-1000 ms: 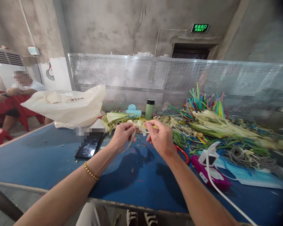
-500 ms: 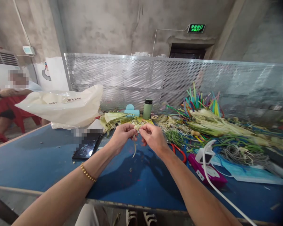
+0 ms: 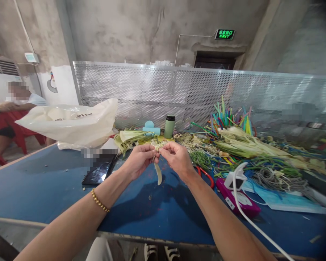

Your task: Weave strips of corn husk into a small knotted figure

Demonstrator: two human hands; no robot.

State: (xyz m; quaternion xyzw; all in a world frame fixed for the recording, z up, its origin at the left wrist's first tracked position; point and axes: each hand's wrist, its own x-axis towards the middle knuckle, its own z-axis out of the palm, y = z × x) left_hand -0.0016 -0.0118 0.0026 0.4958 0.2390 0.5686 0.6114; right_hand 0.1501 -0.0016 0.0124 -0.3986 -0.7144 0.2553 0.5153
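Note:
My left hand [image 3: 141, 158] and my right hand [image 3: 176, 158] meet above the blue table, thumbs and fingertips pinched close together. Between them is a small pale piece of corn husk, mostly hidden by the fingers. From it a loose husk strip [image 3: 158, 174] hangs below the fingertips, its lower end free in the air. A pile of corn husks [image 3: 132, 137] lies just behind my left hand. Close to my right wrist are the red handles of what look like scissors [image 3: 207, 176], partly covered by my arm.
At the left are a white plastic bag [image 3: 70, 121] and a black phone or tablet [image 3: 99, 172]. A green bottle [image 3: 169, 127] stands behind my hands. Husks [image 3: 244, 143], coloured stems [image 3: 230, 117], cords [image 3: 278, 177], a purple power strip [image 3: 237, 198] and a white cable crowd the right. A person [image 3: 16, 99] sits at far left.
The hanging husk strip has turned, so it looks wider and sits slightly further right and lower. Both hands keep their pinch in nearly the same place.

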